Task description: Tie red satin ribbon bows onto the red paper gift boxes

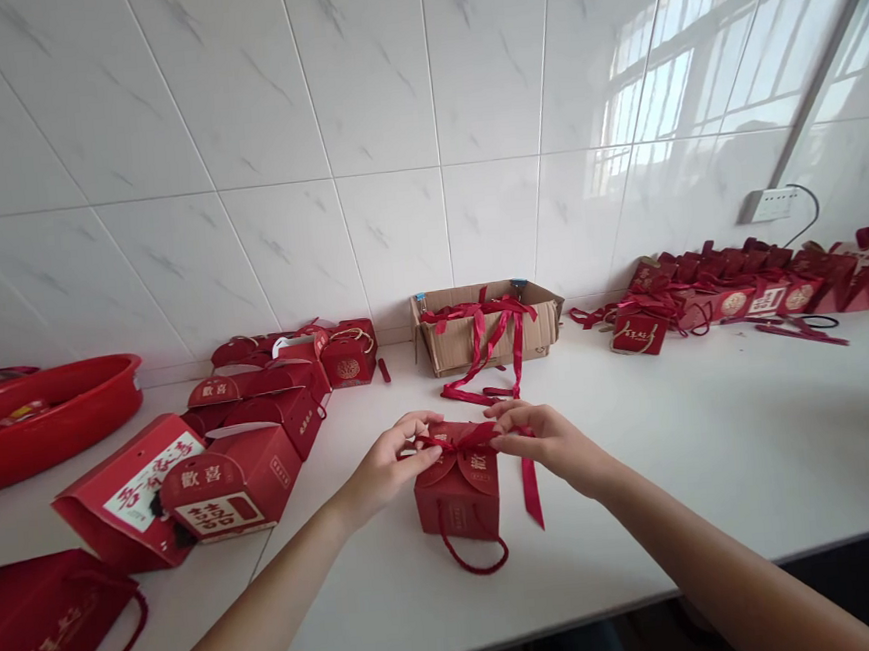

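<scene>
A small red gift box (460,509) with gold print and a cord handle stands on the white table in front of me. Across its top runs a red ribbon (465,441), gathered in a knot or bow at the middle. My left hand (394,461) pinches the ribbon's left side between thumb and fingers. On the other side, my right hand (541,439) pinches the ribbon's right part, and a loose tail (532,493) hangs down past the box. The cord handle (478,566) droops over the near side.
Behind the box, a cardboard box (488,346) holds more red ribbons, some trailing out. Several red gift boxes (228,482) crowd the left, near a red basin (51,426). More boxes (747,286) line the back right, with scissors (796,329) before them.
</scene>
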A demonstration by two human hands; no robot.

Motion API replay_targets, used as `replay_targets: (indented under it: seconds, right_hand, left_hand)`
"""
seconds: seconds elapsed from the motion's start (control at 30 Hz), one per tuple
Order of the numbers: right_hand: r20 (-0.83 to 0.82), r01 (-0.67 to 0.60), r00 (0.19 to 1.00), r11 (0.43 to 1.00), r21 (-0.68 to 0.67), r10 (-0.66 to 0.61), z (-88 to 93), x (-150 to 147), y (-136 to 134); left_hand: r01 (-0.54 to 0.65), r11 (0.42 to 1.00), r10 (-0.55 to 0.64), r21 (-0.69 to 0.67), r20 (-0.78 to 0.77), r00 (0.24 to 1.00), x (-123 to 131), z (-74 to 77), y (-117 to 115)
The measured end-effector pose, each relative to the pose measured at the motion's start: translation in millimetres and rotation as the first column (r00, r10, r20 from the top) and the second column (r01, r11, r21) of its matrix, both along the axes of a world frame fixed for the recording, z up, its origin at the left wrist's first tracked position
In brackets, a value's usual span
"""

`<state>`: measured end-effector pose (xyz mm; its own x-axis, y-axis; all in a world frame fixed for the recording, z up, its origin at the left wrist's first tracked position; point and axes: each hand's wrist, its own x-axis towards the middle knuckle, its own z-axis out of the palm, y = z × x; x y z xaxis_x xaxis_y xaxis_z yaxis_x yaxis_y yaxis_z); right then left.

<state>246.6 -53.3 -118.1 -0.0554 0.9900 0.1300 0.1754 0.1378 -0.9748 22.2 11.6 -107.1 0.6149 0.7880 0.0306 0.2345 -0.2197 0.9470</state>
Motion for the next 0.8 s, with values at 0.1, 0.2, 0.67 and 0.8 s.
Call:
replay_targets:
  seconds: [0.1, 0.2, 0.67, 0.8]
  right_hand:
    - [-0.168, -0.088, 0.983, 0.994, -0.057, 0.077, -3.8, -1.6, 0.5]
    - [-0.183, -0.1, 0.979, 0.994, -0.041, 0.091, -7.3, -5.5, 0.4]
    - [0.221, 0.132, 0.965, 0.989, 0.065, -0.143, -5.3, -20.7, -9.0]
    - [0.237, 0.139, 0.959, 0.987, 0.083, -0.155, -4.3, -22.4, -11.2]
  left_hand:
    - [0.012, 1.0, -0.013, 0.016, 0.017, 1.0, 1.0, -1.0, -1.1]
    - [0.01, 1.0, -0.01, 0.011, 0.031, 0.999, 1.4, 0.6, -3.8]
    - [-0.118, 0.983, 0.126, 0.137, -0.046, 0.991, 12.8, 1.1, -6.3]
    - [-0.149, 0.965, 0.16, 0.215, -0.036, 0.986, 15.0, -4.5, -4.3]
